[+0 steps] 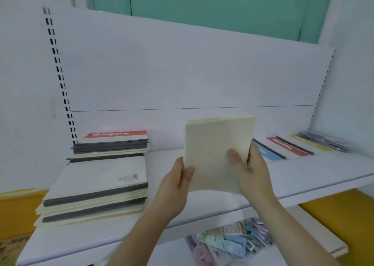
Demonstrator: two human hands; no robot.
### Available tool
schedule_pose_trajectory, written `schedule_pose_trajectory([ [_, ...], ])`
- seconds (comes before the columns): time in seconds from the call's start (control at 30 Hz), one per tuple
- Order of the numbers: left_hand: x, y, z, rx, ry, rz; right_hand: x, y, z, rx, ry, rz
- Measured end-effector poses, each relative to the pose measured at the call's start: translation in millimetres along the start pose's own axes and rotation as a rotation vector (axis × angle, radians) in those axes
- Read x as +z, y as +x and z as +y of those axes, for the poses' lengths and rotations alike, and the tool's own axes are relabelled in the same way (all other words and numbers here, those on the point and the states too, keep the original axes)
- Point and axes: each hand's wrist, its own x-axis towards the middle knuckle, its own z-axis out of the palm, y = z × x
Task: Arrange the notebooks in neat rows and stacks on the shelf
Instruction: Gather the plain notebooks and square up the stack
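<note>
Holding item: one cream notebook [217, 154], upright above the middle of the white shelf [303, 176], cover facing the wearer, apparently to square it before placing.

Left hand [176, 186]: grips the lower left edge, thumb on the cover, fingers hidden behind. Forearm rises from the lower frame.

Right hand [251, 172]: grips the right edge, thumb pressed on the cover, fingers curled round the back. Forearm angles in from the lower right.

Front stack [95, 193]: cream and grey-spined notebooks at the shelf's front left corner, edges slightly fanned; likely needs straightening.

Rear stack [113, 144]: behind it, against the back panel, red-banded notebook on top.

Loose row [293, 146]: blue, red and yellow-banded notebooks overlapping toward the shelf's right rear corner, seemingly not yet sorted.

Lower shelf: pastel packets [228, 243], blurred.
</note>
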Motion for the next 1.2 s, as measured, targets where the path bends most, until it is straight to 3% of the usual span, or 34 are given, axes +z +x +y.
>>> schedule_pose_trajectory([
  [0.23,66,28,-15,-0.184,-0.084,0.104,-23,26,61,0.000,-0.028,-0.108],
  [0.4,78,36,-20,-0.252,0.017,0.153,-39,43,87,-0.032,-0.110,-0.316],
  [0.6,84,48,-25,-0.285,0.274,0.169,-54,63,114,-0.036,-0.447,-0.558],
  [0.93,114,132,-42,-0.354,0.580,0.160,-65,121,135,-0.036,-0.579,-0.481],
  [1.2,142,175,-61,-0.393,0.877,-0.042,-56,162,158,-0.014,-0.892,-0.501],
])
